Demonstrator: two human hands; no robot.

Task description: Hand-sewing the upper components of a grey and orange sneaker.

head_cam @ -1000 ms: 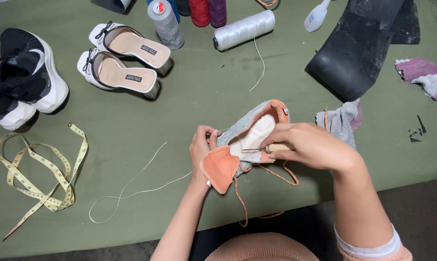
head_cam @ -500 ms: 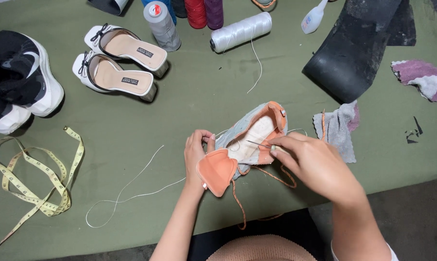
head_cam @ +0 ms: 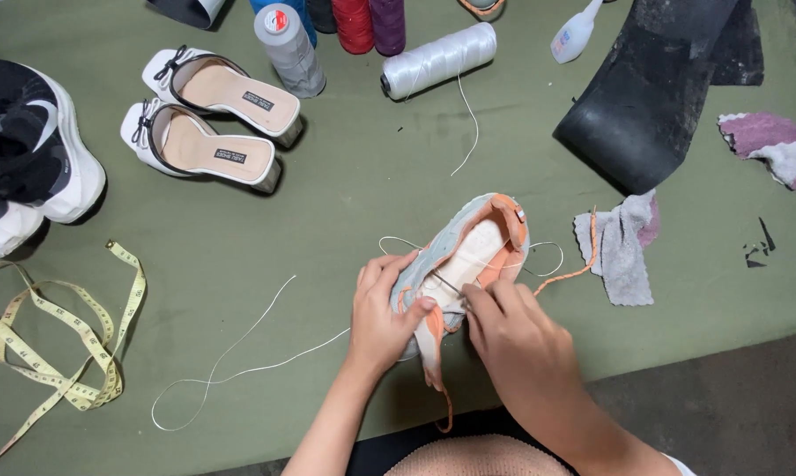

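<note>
Right now the left hand (head_cam: 382,319) grips the side of a small grey and orange shoe (head_cam: 468,256), its fingers (head_cam: 389,269) curled over the grey upper and the thumb pressed onto the pale insole. Just beside it, the right hand (head_cam: 517,348) has its fingers pinched shut on what looks like a thin needle over the shoe's opening, with white thread (head_cam: 239,370) running off from the shoe across the green desk (head_cam: 371,185). Orange laces hang from the shoe, one trailing toward a grey cloth (head_cam: 618,247) lying just beyond the shoe's heel. Well away from the shoe, on the side of the left hand, a yellow tape measure (head_cam: 54,344) lies in loops. Beyond the shoe's far end stand a pair of white heeled sandals (head_cam: 213,119), a black and white sneaker (head_cam: 32,150) past them, a white thread spool (head_cam: 437,60) on its side, and several upright cones of thread. A curled black rubber sheet (head_cam: 662,88) lies beyond the cloth, with a purple rag (head_cam: 768,145) further out.
</note>
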